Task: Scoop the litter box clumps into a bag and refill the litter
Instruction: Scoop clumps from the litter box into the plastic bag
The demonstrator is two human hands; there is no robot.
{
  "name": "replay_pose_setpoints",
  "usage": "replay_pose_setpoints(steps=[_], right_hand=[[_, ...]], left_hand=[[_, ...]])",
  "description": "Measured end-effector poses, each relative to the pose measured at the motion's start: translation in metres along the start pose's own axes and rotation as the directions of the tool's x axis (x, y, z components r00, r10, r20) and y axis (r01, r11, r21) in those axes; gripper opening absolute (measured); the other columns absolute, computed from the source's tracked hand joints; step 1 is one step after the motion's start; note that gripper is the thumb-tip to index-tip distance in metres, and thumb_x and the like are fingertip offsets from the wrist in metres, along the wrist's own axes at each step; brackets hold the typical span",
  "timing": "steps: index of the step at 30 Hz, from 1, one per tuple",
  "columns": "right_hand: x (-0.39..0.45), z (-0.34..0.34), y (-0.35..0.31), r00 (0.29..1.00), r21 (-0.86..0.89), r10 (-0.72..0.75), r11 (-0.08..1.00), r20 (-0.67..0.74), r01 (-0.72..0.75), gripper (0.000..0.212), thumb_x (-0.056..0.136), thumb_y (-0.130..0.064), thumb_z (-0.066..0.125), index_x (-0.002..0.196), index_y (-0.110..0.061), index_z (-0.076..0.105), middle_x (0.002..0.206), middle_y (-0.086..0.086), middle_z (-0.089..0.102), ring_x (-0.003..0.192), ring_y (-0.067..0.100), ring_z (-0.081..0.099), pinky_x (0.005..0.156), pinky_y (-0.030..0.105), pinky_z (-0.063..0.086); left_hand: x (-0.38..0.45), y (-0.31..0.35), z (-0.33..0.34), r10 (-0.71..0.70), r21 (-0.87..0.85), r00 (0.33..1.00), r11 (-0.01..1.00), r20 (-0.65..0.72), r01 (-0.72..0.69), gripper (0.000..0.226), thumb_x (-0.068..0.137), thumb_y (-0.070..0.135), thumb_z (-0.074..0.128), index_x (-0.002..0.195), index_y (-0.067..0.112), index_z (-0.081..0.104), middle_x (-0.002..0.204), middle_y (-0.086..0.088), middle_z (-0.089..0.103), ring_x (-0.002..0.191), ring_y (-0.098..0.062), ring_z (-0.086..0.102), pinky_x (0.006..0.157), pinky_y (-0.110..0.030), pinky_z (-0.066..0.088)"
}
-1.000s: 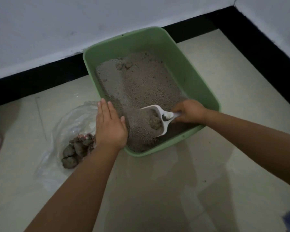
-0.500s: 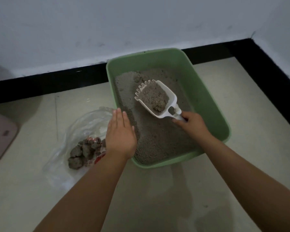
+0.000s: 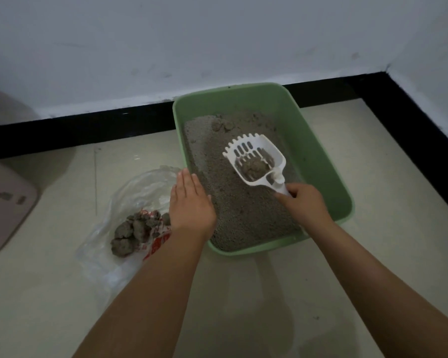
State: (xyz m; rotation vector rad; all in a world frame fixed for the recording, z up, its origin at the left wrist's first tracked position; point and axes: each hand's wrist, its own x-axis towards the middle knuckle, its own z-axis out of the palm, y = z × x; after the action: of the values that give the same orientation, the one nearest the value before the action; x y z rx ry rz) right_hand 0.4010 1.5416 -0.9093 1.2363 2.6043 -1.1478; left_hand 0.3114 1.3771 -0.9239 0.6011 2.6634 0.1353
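A green litter box [image 3: 318, 140] stands on the floor against the wall, partly filled with grey litter [image 3: 233, 202]. My right hand [image 3: 303, 202] grips the handle of a white slotted scoop [image 3: 254, 156], held above the litter with one clump [image 3: 254, 166] in its bowl. My left hand [image 3: 190, 205] rests flat on the box's left rim, fingers straight and together. A clear plastic bag [image 3: 130, 200] lies open on the floor left of the box, with several grey clumps [image 3: 135, 231] inside.
A pinkish flat object [image 3: 3, 202] lies at the far left on the floor. A black baseboard [image 3: 88, 125] runs along the white wall and turns at the right corner. Beige floor tiles [image 3: 373, 202] surround the box.
The scoop rose out of the litter; loose grains have sifted through the slots, leaving a clump in the bowl. My left hand stayed on the rim.
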Motion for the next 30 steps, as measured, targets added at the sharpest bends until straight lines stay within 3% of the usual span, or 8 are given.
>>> replay_pose_setpoints(steps=[4, 8, 15, 20, 22, 26, 30], right_hand=[[0.003, -0.001, -0.002, 0.997, 0.091, 0.029, 0.996, -0.072, -0.022, 0.023, 0.089, -0.012, 0.057, 0.1, 0.005, 0.068, 0.084, 0.017, 0.064, 0.077, 0.019, 0.053, 0.069, 0.027, 0.036], [0.0, -0.003, -0.006, 0.999, 0.13, 0.034, 0.991, -0.043, -0.028, 0.026, 0.088, -0.013, 0.059, 0.111, -0.002, 0.067, 0.103, 0.017, 0.069, 0.089, 0.024, 0.061, 0.077, 0.032, 0.044], [-0.007, -0.003, 0.0, 1.0, 0.21, 0.02, 0.978, 0.005, -0.021, 0.027, 0.088, -0.01, 0.059, 0.112, -0.001, 0.066, 0.091, 0.008, 0.065, 0.083, 0.014, 0.053, 0.073, 0.021, 0.034], [-0.011, -0.005, 0.008, 0.999, 0.197, 0.001, 0.98, -0.053, 0.01, 0.021, 0.089, -0.007, 0.057, 0.104, 0.003, 0.067, 0.097, 0.027, 0.067, 0.078, 0.017, 0.051, 0.069, 0.022, 0.031], [-0.012, -0.006, 0.009, 0.999, 0.189, -0.023, 0.981, -0.049, 0.032, 0.022, 0.089, -0.007, 0.058, 0.106, 0.003, 0.067, 0.087, 0.019, 0.066, 0.077, 0.015, 0.049, 0.069, 0.021, 0.032], [-0.012, -0.005, 0.011, 0.998, 0.172, -0.018, 0.985, -0.062, 0.028, 0.026, 0.089, -0.008, 0.058, 0.113, -0.001, 0.065, 0.102, 0.019, 0.068, 0.089, 0.025, 0.061, 0.075, 0.028, 0.041], [-0.015, -0.003, 0.01, 0.998, 0.121, -0.045, 0.991, -0.04, 0.049, 0.028, 0.09, -0.01, 0.057, 0.116, -0.002, 0.064, 0.097, 0.012, 0.066, 0.085, 0.019, 0.056, 0.074, 0.025, 0.037]], left_hand=[[0.0, -0.001, 0.001, 0.003, -0.006, 1.0, 1.0, -0.005, -0.003, 0.056, 0.101, 0.027, 0.012, 0.146, 0.001, -0.011, 0.154, -0.015, -0.018, 0.144, -0.025, -0.016, 0.117, -0.033, -0.005], [0.0, -0.001, 0.002, -0.001, -0.023, 1.0, 1.0, -0.007, 0.0, 0.055, 0.101, 0.026, 0.013, 0.146, 0.001, -0.008, 0.155, -0.015, -0.017, 0.144, -0.025, -0.015, 0.117, -0.032, -0.004], [0.0, -0.001, 0.004, -0.01, 0.02, 1.0, 1.0, -0.008, 0.01, 0.059, 0.101, 0.029, 0.016, 0.146, 0.0, -0.011, 0.154, -0.015, -0.02, 0.144, -0.026, -0.017, 0.117, -0.034, -0.006], [0.002, 0.0, 0.006, -0.01, 0.048, 1.0, 0.999, -0.006, 0.01, 0.06, 0.101, 0.028, 0.017, 0.145, 0.0, -0.014, 0.153, -0.016, -0.022, 0.143, -0.027, -0.019, 0.117, -0.034, -0.007], [0.002, 0.0, 0.005, -0.014, 0.049, 1.0, 0.999, -0.007, 0.015, 0.06, 0.101, 0.028, 0.016, 0.145, 0.0, -0.014, 0.153, -0.016, -0.023, 0.143, -0.027, -0.019, 0.117, -0.034, -0.007], [0.001, 0.001, 0.006, -0.023, 0.04, 1.0, 0.999, -0.005, 0.023, 0.059, 0.101, 0.026, 0.017, 0.145, 0.0, -0.014, 0.153, -0.016, -0.022, 0.143, -0.027, -0.02, 0.117, -0.035, -0.007], [-0.001, 0.0, 0.007, -0.005, -0.015, 1.0, 1.0, -0.006, 0.005, 0.06, 0.101, 0.028, 0.017, 0.145, 0.001, -0.012, 0.153, -0.015, -0.022, 0.143, -0.026, -0.02, 0.116, -0.034, -0.007]])
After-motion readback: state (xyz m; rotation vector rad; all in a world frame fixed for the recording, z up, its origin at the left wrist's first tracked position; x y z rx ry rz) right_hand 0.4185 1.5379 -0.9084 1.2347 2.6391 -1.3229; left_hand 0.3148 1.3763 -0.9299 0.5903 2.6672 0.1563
